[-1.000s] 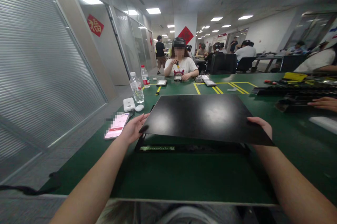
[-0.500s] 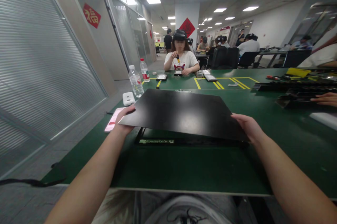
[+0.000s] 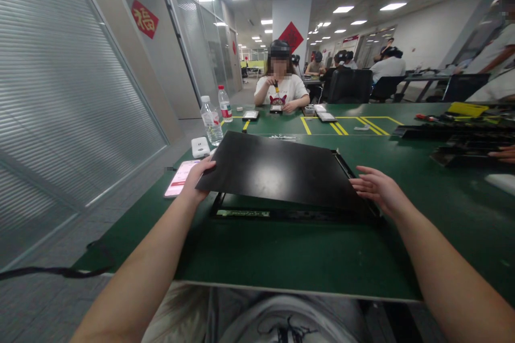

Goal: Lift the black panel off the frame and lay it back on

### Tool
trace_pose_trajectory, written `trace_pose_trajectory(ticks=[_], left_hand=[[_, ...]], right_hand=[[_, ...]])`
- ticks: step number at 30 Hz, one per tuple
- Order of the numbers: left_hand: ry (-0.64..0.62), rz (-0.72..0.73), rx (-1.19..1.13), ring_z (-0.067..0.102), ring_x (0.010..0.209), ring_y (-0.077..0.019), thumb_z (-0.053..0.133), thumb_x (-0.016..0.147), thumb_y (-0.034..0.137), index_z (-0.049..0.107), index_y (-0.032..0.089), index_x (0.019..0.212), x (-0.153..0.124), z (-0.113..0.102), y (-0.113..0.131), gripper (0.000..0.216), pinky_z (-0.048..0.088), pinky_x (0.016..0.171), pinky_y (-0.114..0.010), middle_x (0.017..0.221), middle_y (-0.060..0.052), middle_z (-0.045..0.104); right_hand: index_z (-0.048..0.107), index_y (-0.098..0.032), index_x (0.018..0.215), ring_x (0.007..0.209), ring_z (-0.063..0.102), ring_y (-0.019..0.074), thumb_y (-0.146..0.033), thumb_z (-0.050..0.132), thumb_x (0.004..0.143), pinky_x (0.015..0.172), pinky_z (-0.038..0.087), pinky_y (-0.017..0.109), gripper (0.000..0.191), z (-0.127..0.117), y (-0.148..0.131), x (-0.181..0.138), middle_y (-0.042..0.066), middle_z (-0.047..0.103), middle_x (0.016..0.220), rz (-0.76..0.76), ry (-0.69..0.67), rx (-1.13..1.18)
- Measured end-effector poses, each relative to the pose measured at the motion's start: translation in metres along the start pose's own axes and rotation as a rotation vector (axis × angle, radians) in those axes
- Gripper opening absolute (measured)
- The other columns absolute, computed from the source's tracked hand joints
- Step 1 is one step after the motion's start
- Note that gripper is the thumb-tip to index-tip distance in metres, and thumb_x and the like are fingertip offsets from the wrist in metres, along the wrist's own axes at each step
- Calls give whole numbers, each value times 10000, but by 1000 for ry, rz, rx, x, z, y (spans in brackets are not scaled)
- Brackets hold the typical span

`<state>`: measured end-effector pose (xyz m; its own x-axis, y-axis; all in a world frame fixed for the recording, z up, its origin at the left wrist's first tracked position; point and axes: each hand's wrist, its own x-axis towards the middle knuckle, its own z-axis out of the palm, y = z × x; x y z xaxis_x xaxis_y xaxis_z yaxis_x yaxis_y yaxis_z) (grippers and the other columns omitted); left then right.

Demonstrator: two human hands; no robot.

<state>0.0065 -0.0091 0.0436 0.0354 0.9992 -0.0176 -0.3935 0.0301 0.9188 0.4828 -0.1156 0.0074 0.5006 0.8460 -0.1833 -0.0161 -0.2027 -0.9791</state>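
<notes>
A thin, glossy black panel (image 3: 269, 166) lies tilted above a dark rectangular frame (image 3: 314, 217) on the green table. A green circuit strip (image 3: 243, 213) shows along the frame's near side; the panel hides most of the rest. My left hand (image 3: 200, 177) grips the panel's left edge, thumb on top, and keeps that side raised. At the other end, my right hand (image 3: 376, 188) has its fingers stretched out beside the panel's right edge, which sits low at the frame. Whether its fingertips touch the panel, I cannot tell.
Left of the panel are a phone (image 3: 181, 178), a white device (image 3: 200, 147) and two water bottles (image 3: 211, 122) (image 3: 225, 105). Across the table a person (image 3: 281, 85) works with a screwdriver on a small drive. Dark metal parts (image 3: 462, 156) and another person's hand (image 3: 505, 154) are at the right.
My right hand has loosened from the panel and spread its fingers. The panel's right side has come down and left, exposing the frame's right side. My left hand still holds on.
</notes>
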Motion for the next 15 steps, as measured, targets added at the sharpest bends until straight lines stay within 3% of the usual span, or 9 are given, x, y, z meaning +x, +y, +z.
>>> trace_pose_trajectory(ticks=[7,15], left_hand=[[-15,37,76,794,768,-254,800,621,185,843,112,1123,6,-6,-13,509,638,702,-291,869,-78,854],[8,23,111,774,680,-219,832,655,173,856,150,1061,4,-3,-17,408,588,601,-257,808,-44,840]], right_hand=[[708,-235,1389,891,789,263,-379,770,749,640,559,307,658,-4,9,12,124,848,998,-76,41,-118],[743,-225,1312,730,694,214,-399,768,703,559,461,287,634,-3,16,18,102,832,919,-100,106,-143]])
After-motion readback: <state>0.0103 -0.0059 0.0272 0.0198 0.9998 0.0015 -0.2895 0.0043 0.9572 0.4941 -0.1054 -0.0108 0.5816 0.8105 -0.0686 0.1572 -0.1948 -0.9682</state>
